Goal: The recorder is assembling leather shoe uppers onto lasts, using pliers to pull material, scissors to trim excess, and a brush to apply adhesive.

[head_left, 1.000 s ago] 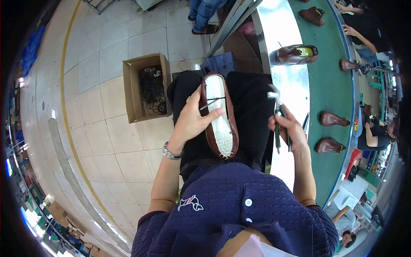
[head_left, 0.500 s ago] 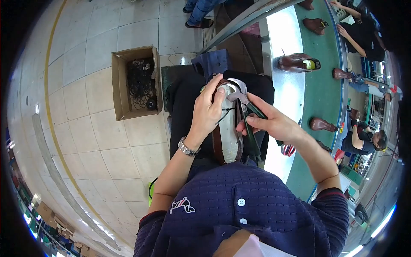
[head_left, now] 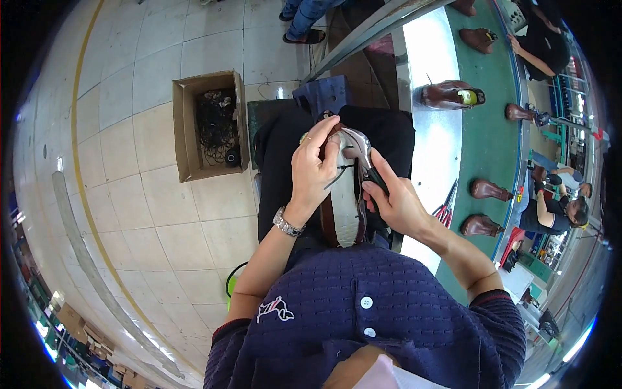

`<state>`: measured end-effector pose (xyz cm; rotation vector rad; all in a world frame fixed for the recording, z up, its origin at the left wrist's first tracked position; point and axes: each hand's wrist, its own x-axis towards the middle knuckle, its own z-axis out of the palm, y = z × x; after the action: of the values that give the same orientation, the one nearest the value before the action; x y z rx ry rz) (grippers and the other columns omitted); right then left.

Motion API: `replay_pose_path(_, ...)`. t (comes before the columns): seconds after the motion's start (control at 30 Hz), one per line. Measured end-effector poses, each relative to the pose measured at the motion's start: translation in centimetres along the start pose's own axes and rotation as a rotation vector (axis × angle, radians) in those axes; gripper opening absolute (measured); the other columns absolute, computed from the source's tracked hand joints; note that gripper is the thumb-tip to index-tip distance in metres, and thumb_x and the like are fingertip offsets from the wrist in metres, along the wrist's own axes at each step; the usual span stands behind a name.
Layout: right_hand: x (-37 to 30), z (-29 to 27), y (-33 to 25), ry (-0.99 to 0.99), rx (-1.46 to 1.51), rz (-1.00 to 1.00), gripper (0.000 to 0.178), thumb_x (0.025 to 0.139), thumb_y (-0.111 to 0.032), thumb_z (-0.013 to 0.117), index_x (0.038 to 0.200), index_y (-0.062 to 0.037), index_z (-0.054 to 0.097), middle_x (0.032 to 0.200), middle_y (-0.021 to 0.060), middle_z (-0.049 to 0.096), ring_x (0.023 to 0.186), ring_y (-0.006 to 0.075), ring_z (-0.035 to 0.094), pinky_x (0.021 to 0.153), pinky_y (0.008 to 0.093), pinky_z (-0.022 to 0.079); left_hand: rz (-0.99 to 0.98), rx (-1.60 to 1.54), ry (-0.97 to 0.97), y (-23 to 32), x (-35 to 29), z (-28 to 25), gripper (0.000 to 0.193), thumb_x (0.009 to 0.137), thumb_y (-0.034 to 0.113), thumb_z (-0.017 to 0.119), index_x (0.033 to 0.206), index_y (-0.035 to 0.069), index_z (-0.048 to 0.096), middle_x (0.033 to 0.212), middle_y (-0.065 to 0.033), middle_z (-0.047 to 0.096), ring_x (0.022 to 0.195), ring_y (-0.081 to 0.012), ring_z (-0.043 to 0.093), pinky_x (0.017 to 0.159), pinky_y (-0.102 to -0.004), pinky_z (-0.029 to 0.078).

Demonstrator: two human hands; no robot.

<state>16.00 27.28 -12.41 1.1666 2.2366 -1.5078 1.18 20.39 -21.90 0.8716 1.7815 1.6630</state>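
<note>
On the lap, over a black apron (head_left: pixel 285 162), a brown shoe (head_left: pixel 342 201) lies sole-up, toe end away from the body. Left hand (head_left: pixel 312 170) is curled over the shoe's left side near the toe, fingers (head_left: pixel 324 133) pressed together along the upper edge, thumb across the pale insole. Right hand (head_left: pixel 395 201) sits at the shoe's right side, closed around dark-handled lasting pliers (head_left: pixel 363 159) whose metal head rests on the toe. Silver wristwatch (head_left: pixel 287 223) on left wrist. Left of the knees, on the tiled floor, an open cardboard box (head_left: pixel 184 133) with dark cords inside. To the right, a green conveyor belt (head_left: pixel 492 129) carries more brown shoes (head_left: pixel 450 95); red-handled pliers (head_left: pixel 446 206) lie on its metal edge. Other workers sit beyond the belt.
</note>
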Motion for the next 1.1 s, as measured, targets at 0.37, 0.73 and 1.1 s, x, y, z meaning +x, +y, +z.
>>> replay_pose_path(0.37, -0.1, -5.3, -4.3, -0.175, -0.361, 0.021, 0.062, 0.093, -0.008, 0.052, 0.148, -0.0157, 0.025, 0.074, 0.0221, 0.065, 0.071, 0.0408, 0.066, 0.063, 0.0449, 0.050, 0.285, 0.366, -0.153, 0.2, 0.2, -3.2, 0.024, 0.084, -0.004, 0.056, 0.105, 0.003, 0.066, 0.110, -0.0168, 0.067, 0.092, -0.0274, 0.068, 0.076, -0.0321, 0.053)
replay_pose_path(0.73, 1.8, -2.7, -3.1, 0.192, -0.594, -0.288, 0.064, 0.091, -0.011, 0.057, 0.148, -0.0151, 0.028, 0.084, 0.0212, 0.066, 0.069, 0.0385, 0.064, 0.060, 0.0453, 0.051, 0.315, 0.436, -0.127, 0.2, -0.3, -3.0, 0.014, 0.083, -0.002, 0.059, 0.095, 0.003, 0.065, 0.112, -0.0171, 0.067, 0.088, -0.0297, 0.068, 0.075, -0.0353, 0.054)
replay_pose_path(1.1, 1.4, -2.0, -2.4, 0.247, -0.443, -0.466, 0.069, 0.091, -0.009, 0.054, 0.150, -0.0160, 0.020, 0.081, 0.0226, 0.065, 0.064, 0.0369, 0.065, 0.058, 0.0459, 0.052, 0.126, 0.281, -0.111, 0.8, -0.3, -3.3, 0.006, 0.091, 0.002, 0.055, 0.097, 0.001, 0.055, 0.109, -0.0170, 0.068, 0.074, -0.0282, 0.067, 0.066, -0.0310, 0.051)
